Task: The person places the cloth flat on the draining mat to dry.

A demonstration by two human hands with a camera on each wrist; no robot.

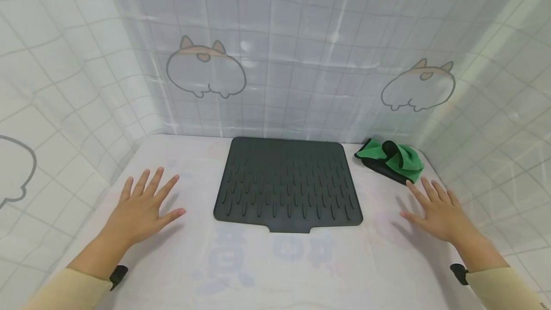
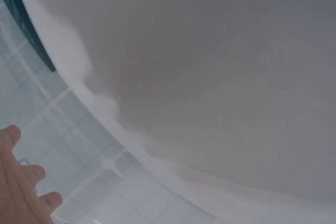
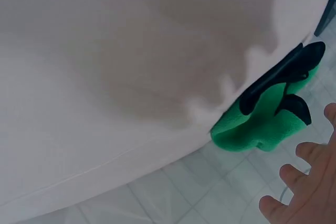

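My left hand [image 1: 138, 210] is held over the white table cover to the left of a dark grey ridged mat [image 1: 288, 147], its fingers spread and straight. On the other side, my right hand [image 1: 441, 212] also has its fingers extended and holds nothing. Just beyond its fingertips lies a crumpled green cloth [image 1: 411, 160] with black edging and a black underside. In the right wrist view the same cloth [image 3: 262, 121] appears beside the fingers. The left wrist view catches only part of the left hand [image 2: 21, 192], above shadowed table cover.
The white cover [image 1: 181, 257] carries faint printed characters near the front. A tile-patterned curtain [image 1: 284, 61] with cartoon animal drawings stands behind the table and along both sides. Each wrist wears a black band [image 1: 118, 275].
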